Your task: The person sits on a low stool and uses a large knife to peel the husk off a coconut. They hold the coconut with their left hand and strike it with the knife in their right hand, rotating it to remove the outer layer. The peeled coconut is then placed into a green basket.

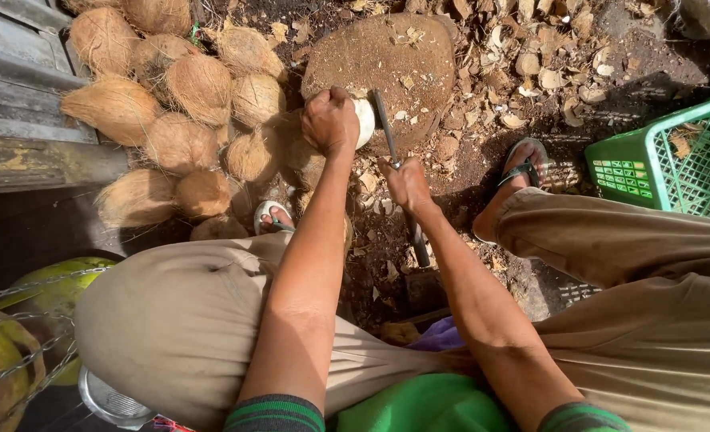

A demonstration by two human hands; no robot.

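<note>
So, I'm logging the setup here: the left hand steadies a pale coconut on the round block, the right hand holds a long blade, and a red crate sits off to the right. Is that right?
Not quite: the crate is green, not red, as the head view shows. The rest stands: the left hand steadies the pale coconut on the round block, and the right hand holds the long blade.

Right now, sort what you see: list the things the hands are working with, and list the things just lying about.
In use:
left hand holding the peeled coconut
right hand gripping the knife
stone block under the coconut

Lying about:
husked coconut pile
shell chips on the ground
green crate
green coconuts behind the chain
</note>
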